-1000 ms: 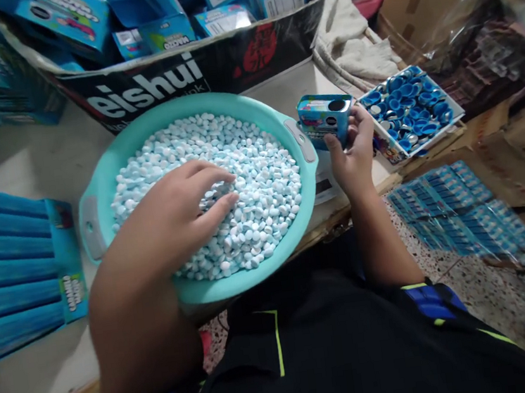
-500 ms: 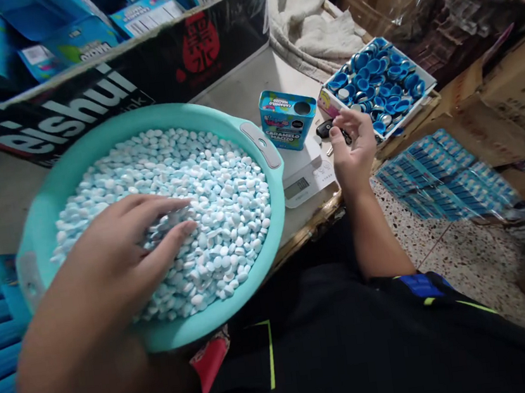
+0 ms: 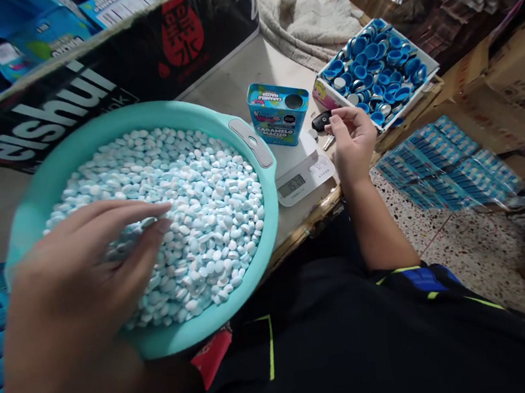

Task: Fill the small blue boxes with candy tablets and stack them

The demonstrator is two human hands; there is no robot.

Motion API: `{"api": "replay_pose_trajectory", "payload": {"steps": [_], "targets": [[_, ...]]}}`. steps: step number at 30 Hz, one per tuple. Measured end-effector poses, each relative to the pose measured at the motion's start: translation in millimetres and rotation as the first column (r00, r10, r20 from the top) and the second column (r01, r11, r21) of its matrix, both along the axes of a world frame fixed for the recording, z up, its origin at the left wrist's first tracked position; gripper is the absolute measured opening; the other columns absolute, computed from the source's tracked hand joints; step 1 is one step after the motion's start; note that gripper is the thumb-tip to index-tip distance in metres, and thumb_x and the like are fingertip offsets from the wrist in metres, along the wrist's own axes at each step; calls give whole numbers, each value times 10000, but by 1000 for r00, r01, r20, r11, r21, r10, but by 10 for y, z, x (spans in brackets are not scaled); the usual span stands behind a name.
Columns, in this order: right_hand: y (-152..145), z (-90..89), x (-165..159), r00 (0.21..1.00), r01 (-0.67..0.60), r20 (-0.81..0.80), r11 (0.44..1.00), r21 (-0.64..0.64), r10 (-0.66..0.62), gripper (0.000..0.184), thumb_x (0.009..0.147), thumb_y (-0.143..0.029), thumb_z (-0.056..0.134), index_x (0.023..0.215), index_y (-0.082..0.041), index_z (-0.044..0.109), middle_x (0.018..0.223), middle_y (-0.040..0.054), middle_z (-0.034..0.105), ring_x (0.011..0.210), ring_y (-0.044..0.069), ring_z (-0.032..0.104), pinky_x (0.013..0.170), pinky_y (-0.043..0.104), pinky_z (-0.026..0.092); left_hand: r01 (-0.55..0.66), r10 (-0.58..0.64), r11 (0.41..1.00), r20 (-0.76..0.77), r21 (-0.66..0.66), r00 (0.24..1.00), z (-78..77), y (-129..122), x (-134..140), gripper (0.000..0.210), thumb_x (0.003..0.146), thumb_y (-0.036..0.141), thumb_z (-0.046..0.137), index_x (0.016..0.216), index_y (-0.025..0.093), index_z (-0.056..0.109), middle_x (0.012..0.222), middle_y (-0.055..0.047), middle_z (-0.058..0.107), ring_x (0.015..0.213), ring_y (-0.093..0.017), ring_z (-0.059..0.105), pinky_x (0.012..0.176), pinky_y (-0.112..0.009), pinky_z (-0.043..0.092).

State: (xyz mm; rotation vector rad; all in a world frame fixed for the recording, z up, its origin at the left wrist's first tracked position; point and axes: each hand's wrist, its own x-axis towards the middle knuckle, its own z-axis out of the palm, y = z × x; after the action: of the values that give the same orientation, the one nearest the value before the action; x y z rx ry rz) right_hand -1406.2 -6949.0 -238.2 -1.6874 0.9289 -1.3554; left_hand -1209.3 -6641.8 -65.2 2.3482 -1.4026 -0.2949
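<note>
My left hand point(image 3: 84, 269) is over the turquoise basin point(image 3: 272, 195) full of pale blue and white candies point(image 3: 209, 228). Its thumb and forefinger tips nearly meet in a pinch; anything between them is hidden. At the right, my right hand point(image 3: 355, 147) has curled fingers, thumb tip close to the forefinger; I cannot make out anything held. Beside it, a blue candy tin point(image 3: 281, 121) with a round hole in its top stands upright on a white digital scale point(image 3: 308, 181), whose display reads about 157. A black car key point(image 3: 321, 121) lies between tin and hand.
A white box point(image 3: 422, 91) of blue caps stands beyond my right hand. Behind the basin is a black carton point(image 3: 142, 77) with blue tins. Plastic-wrapped blue packs point(image 3: 450, 164) lie at lower right, near cardboard boxes point(image 3: 511, 83). A pale cloth point(image 3: 297, 13) lies at the back.
My left hand has shifted left and toward me, its thumb and forefinger closer together. The scale display has changed from about zero to about 157. The view has shifted slightly; my right hand stays beside the scale.
</note>
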Motion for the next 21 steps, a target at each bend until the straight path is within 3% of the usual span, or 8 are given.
{"api": "replay_pose_trajectory", "payload": {"steps": [3,7,10,16,18,21], "targets": [[4,19,11,1000,1,16,1000,-3,-1,185,976,-400,571,1020,-233,637,929,10,669,818,137,688,795,335,600,-27,32,997,62,-69,998,11,-18,-19,235,991,381,598,1191,416,718,1222,-3,714,1171,-364,673,1048,-546,517],[-12,11,22,1000,-8,29,1000,2,8,180,975,-395,566,1011,-229,625,908,12,677,802,139,695,775,331,608,-34,36,999,95,-26,995,-11,-18,11,228,993,384,599,1168,336,736,1238,-23,740,1162,-347,699,1026,-517,546],[-26,-16,21,1000,-10,8,1000,-8,10,188,986,-396,552,1025,-225,623,918,14,677,800,135,693,773,326,610,-31,40,997,119,-76,992,-77,-3,37,227,998,427,608,1149,321,740,1229,-7,761,1154,-332,714,1010,-498,557],[-48,-60,6,997,-40,71,999,14,39,175,987,-392,582,1015,-230,642,897,-4,654,794,118,689,753,290,605,-71,147,947,224,-315,963,-158,-22,-39,227,962,442,721,1058,258,813,1039,-20,830,874,-256,777,680,-344,533],[-56,-71,1,994,-49,98,998,33,45,170,984,-390,595,1009,-231,647,880,-8,648,778,114,681,743,286,604,-59,167,926,264,-373,950,-136,-41,-80,224,951,422,754,1013,220,830,980,-35,839,793,-228,777,637,-310,512],[-66,-83,-9,991,-40,126,998,47,34,169,983,-392,598,1008,-231,645,878,-4,645,779,118,675,730,289,603,-38,154,924,280,-382,947,-105,-56,-109,225,959,411,757,972,197,828,944,-36,840,828,-217,795,627,-274,508]]}}
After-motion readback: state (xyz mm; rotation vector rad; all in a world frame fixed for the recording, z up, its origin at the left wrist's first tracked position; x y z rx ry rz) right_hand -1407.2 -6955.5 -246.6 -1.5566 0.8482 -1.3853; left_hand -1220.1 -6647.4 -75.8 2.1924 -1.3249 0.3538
